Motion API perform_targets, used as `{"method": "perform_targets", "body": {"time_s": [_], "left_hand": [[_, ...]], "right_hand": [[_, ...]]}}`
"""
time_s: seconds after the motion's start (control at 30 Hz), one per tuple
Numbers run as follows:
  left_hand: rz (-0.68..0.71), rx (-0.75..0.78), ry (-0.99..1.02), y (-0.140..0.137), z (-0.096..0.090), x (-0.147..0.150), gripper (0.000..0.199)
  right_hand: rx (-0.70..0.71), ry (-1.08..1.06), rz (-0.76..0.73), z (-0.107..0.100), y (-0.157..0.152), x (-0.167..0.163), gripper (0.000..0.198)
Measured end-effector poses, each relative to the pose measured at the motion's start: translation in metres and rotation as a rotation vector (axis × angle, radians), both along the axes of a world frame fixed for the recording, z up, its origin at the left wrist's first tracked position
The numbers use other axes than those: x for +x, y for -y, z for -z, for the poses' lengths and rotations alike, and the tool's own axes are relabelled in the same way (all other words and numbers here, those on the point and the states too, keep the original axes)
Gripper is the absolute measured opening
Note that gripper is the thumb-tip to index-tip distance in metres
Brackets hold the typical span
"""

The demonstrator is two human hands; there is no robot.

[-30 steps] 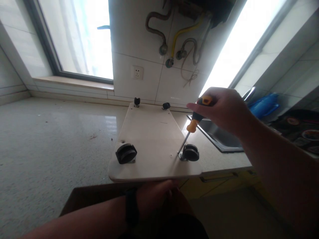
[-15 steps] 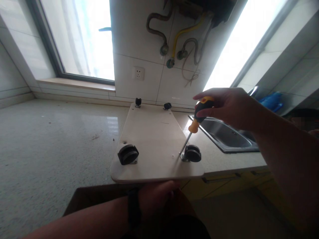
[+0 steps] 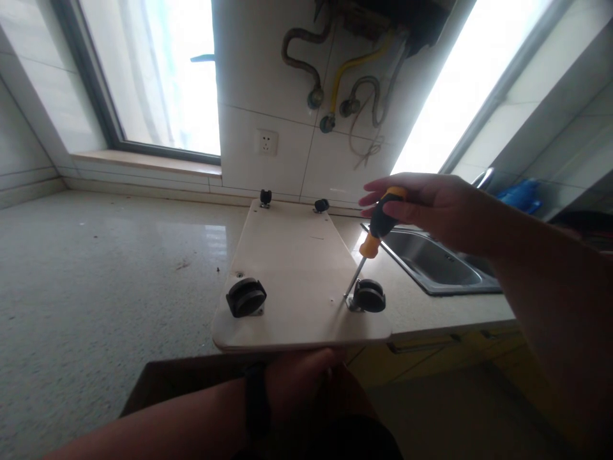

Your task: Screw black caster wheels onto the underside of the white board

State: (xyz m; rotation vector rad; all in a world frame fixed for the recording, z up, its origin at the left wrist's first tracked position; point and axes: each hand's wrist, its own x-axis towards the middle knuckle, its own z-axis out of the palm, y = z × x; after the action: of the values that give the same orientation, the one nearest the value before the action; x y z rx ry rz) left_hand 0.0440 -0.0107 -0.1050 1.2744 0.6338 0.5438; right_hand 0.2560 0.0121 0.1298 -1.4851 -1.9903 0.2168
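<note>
My right hand (image 3: 421,201) is closed around the black and yellow handle of a screwdriver (image 3: 368,248), with some fingertips stretched out past it. The shaft slants down to a screw (image 3: 345,296) at the metal plate of the near right caster (image 3: 370,296). That caster sits on a pale board (image 3: 292,255), which lies on the counter and overhangs its front edge. A second caster (image 3: 246,297) stands at the near left, and two smaller-looking ones (image 3: 265,197) are at the far end. Below the board's front edge is my left hand (image 3: 306,374), its fingers mostly hidden in shadow.
Speckled counter (image 3: 119,268) spreads to the left, with a tiny dark screw-like bit (image 3: 218,269) on it. A steel sink (image 3: 431,262) is set in at the right. Behind stand a tiled wall with a socket (image 3: 267,142) and several pipes. Yellow cabinet fronts (image 3: 416,354) lie below.
My right hand has moved slightly left, and its fingers have spread and shifted round the turned handle. The screwdriver's tip stays at the same screw. Board and left hand look unmoved.
</note>
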Motion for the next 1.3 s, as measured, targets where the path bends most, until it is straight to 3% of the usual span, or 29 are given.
{"method": "perform_targets", "body": {"time_s": [0.37, 0.57, 0.77, 0.93, 1.03, 1.2, 1.3], "left_hand": [[-0.034, -0.003, -0.071, -0.001, -0.003, 0.002, 0.035], [-0.009, 0.050, -0.047, -0.003, 0.006, 0.000, 0.035], [0.007, 0.088, -0.091, -0.003, 0.002, -0.002, 0.035], [0.033, 0.124, -0.099, -0.003, -0.006, -0.003, 0.033], [0.037, 0.103, -0.063, -0.003, -0.004, -0.002, 0.032], [0.010, 0.088, -0.012, -0.003, 0.002, 0.000, 0.031], [0.029, 0.072, 0.039, -0.002, 0.004, 0.002, 0.035]], "right_hand": [[0.166, -0.121, 0.232, 0.010, 0.005, -0.011, 0.042], [0.238, -0.177, 0.221, 0.019, 0.004, -0.014, 0.043], [0.551, 0.026, 0.280, -0.006, 0.010, -0.026, 0.028], [0.633, -0.145, 0.348, -0.020, 0.035, -0.031, 0.027], [0.521, -0.056, 0.406, 0.000, 0.051, -0.025, 0.024], [0.013, 0.165, 0.282, 0.066, 0.058, -0.007, 0.045], [-0.156, 0.183, 0.250, 0.098, 0.054, 0.005, 0.059]]}}
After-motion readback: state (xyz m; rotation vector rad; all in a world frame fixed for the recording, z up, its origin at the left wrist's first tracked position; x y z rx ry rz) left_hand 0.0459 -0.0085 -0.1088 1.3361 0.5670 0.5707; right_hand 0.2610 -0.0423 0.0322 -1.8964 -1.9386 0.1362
